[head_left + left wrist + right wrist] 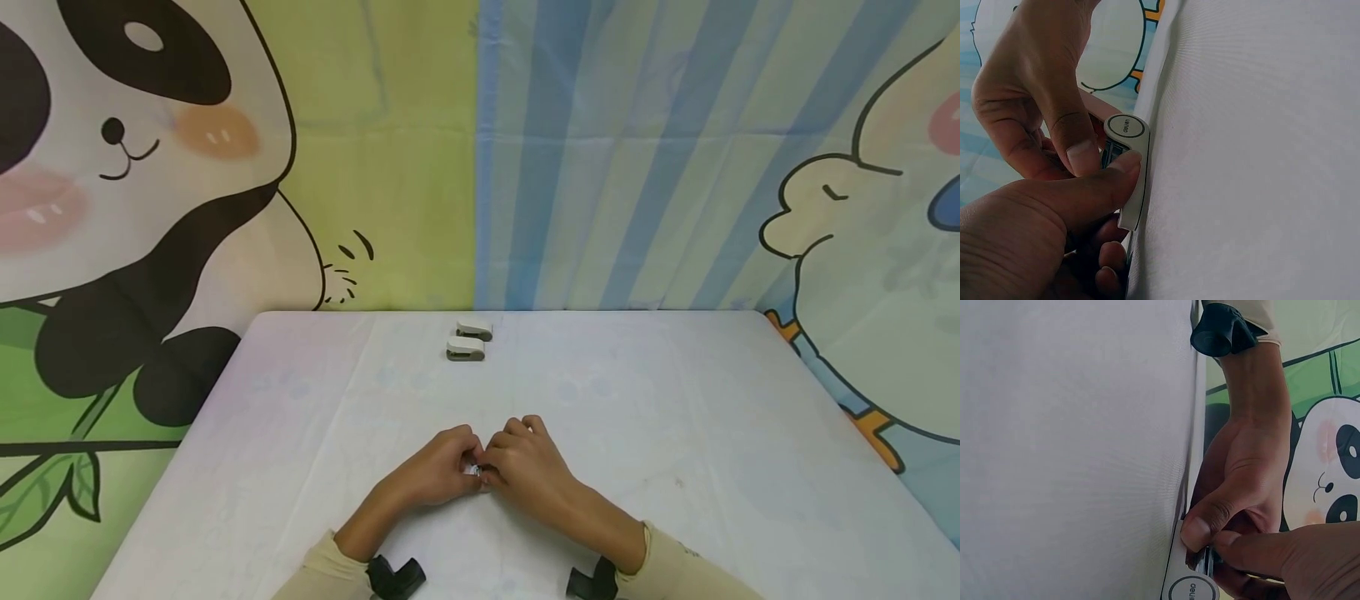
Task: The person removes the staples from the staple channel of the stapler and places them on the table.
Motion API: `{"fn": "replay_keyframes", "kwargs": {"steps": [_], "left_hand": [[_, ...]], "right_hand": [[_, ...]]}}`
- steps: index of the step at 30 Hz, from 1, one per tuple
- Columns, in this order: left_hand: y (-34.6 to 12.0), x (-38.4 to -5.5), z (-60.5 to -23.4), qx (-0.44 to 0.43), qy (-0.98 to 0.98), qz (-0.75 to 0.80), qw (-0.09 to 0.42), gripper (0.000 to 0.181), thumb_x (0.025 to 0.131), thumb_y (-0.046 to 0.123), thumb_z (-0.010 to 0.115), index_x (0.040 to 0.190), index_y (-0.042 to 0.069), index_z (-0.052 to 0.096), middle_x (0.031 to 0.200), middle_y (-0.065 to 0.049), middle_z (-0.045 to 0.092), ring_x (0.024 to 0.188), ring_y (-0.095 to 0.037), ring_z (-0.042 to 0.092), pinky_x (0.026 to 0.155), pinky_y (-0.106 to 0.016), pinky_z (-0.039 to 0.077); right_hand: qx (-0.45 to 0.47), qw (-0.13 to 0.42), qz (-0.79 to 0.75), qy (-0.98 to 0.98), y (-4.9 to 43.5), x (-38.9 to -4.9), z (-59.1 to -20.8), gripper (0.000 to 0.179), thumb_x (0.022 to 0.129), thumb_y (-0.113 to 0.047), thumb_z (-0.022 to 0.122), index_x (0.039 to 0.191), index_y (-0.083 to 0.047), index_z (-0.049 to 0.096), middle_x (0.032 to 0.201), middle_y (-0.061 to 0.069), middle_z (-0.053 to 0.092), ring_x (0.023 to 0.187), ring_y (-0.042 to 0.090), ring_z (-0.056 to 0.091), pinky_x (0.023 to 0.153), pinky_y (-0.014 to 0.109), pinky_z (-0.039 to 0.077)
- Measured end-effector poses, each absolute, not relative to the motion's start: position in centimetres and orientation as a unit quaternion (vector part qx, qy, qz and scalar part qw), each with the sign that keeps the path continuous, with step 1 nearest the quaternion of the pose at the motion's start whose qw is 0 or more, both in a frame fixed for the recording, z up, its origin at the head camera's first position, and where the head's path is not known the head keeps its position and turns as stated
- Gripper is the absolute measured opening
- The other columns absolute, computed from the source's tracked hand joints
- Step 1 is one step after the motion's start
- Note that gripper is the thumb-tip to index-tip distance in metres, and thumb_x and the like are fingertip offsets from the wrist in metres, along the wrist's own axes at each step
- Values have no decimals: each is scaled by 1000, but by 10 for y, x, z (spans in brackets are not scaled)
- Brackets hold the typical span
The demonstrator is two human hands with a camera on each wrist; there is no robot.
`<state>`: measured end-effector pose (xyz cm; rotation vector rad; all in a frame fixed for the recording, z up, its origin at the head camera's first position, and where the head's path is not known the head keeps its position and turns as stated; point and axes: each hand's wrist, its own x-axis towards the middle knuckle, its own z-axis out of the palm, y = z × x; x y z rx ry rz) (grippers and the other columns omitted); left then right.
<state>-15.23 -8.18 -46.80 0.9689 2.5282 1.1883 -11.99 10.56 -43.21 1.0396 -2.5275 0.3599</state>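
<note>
Both hands meet over the near middle of the white table, round a small white stapler with a round, lettered end. My left hand grips its body, with the thumb pressed on the white casing. Beside that thumb, the fingers of my right hand curl at the stapler's side, where dark and metal inner parts show. In the right wrist view, the right thumb sits right at the metal piece. Fingers hide much of the stapler in the head view.
Two more small staplers, white on top with grey-green bases, lie one behind the other near the far edge: the rear one and the front one. A printed cloth hangs behind the white table.
</note>
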Motion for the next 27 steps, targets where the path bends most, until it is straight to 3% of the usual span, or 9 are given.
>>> {"fn": "replay_keyframes", "kwargs": {"steps": [14,27], "left_hand": [[-82,-152,-468,322,855,394,98,21,78,17,82,83,17,61,77,5,51,68,-8,47,61,-24,42],[-81,-152,-468,313,851,407,114,20,78,16,83,85,16,65,80,4,53,69,-8,48,60,-25,42]], "right_hand": [[367,182,108,-906,106,-118,-430,10,74,-13,82,81,-15,74,77,-6,64,73,14,47,71,30,35],[357,101,96,-924,113,-119,-419,12,80,-7,78,90,-14,77,81,-3,65,72,13,43,64,26,36]]}}
